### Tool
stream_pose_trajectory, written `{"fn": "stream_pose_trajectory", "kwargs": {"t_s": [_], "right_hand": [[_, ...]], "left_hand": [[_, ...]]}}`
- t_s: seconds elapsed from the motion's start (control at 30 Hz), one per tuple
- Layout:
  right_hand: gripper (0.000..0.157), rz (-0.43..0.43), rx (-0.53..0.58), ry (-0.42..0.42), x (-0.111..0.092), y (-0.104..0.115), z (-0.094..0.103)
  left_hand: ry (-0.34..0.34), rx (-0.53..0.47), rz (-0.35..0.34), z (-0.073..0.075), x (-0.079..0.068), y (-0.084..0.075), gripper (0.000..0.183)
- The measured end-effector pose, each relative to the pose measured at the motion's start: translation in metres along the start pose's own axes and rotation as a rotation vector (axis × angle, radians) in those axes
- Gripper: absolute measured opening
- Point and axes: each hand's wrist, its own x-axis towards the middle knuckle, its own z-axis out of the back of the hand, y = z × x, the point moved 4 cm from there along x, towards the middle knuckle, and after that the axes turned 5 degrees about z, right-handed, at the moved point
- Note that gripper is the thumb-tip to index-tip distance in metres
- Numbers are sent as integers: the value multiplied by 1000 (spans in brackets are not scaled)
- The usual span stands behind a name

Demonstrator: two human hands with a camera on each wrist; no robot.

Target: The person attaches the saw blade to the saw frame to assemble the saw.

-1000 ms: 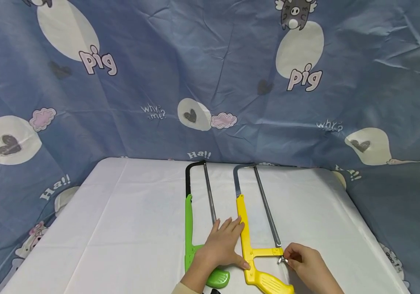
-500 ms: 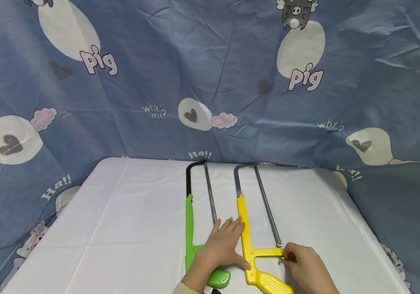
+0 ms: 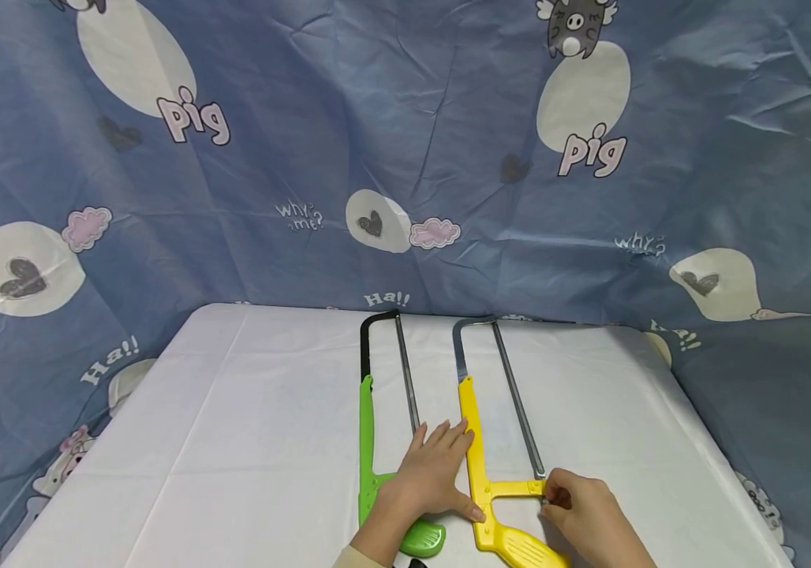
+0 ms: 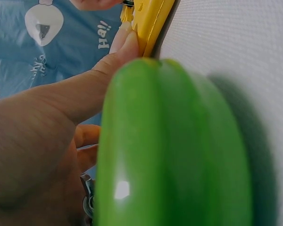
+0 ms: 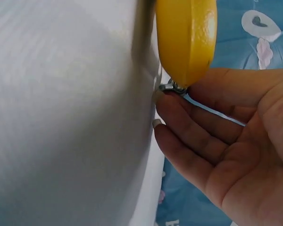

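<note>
A yellow hacksaw lies flat on the white-covered table, its blade on the right side. My left hand presses against its frame, fingers spread and the thumb lower down near the handle. At the near end of the blade, my right hand pinches the wing nut, which shows between the fingertips in the right wrist view. From the head, the fingers mostly hide it. Left of the yellow saw lies a green hacksaw, partly covered by my left forearm and hand. Its handle looms large in the left wrist view.
The white table cover extends to both sides of the saws. Behind it hangs a blue cloth printed with pigs and hearts. A small black object shows at the bottom edge, near the left sleeve.
The right fingers have shifted and closed further over the wing nut, which showed more openly a second ago. The left hand and both hacksaws have stayed in place.
</note>
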Motion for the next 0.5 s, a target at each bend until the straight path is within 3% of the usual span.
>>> {"fn": "stream_pose_trajectory", "kwargs": {"t_s": [0.5], "right_hand": [[15,-86,211,12,1,-17,2]], "left_hand": [[-3,2,1,0,0,0,115]]}}
